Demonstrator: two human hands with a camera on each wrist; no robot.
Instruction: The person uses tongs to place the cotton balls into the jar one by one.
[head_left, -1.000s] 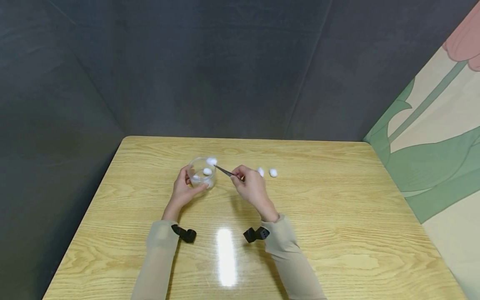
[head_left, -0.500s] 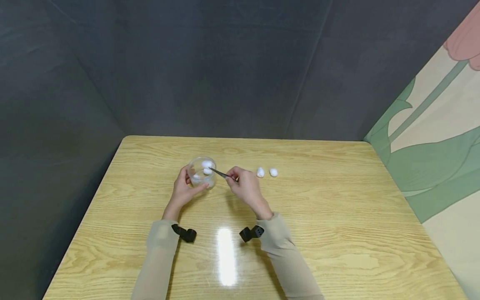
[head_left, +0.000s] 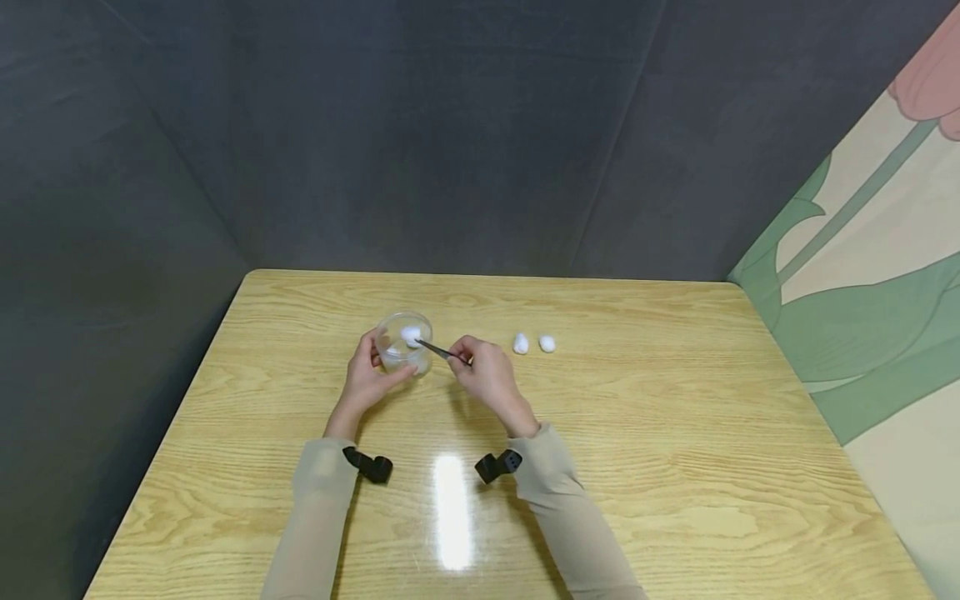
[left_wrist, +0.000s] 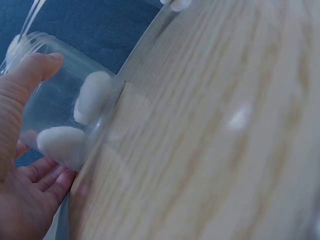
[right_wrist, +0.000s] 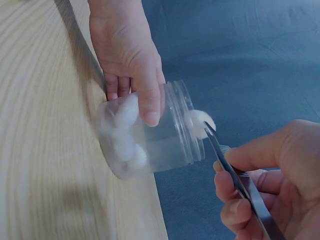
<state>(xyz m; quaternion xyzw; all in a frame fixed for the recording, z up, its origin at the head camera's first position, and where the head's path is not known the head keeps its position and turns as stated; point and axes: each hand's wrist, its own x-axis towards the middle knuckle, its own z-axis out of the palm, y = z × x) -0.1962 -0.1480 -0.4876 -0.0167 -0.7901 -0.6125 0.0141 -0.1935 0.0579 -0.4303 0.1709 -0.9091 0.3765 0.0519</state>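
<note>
In the head view my left hand [head_left: 365, 385] holds a clear plastic jar [right_wrist: 167, 142] upright on the table, thumb on one side and fingers round the other. Several white cotton balls [left_wrist: 95, 97] lie at the bottom of the jar, seen through its wall. My right hand [head_left: 489, 377] pinches metal tweezers [right_wrist: 242, 187] between thumb and fingers. At the tweezers' tips is one cotton ball [right_wrist: 201, 123], just at the jar's open mouth. Two more cotton balls, a left one [head_left: 521, 343] and a right one [head_left: 547, 343], rest on the table beyond my right hand.
The wood-grain table [head_left: 675, 433] reflects a bright strip of light near its front. A dark cloth [head_left: 450, 150] hangs behind it. At the right is a fabric with a flower pattern [head_left: 870, 325]. Each wrist bears a small black camera, such as the left camera [head_left: 375, 469].
My right hand has moved left, bringing the tweezers and their cotton ball from the jar's right rim to over its mouth. My left hand and the jar have stayed in place.
</note>
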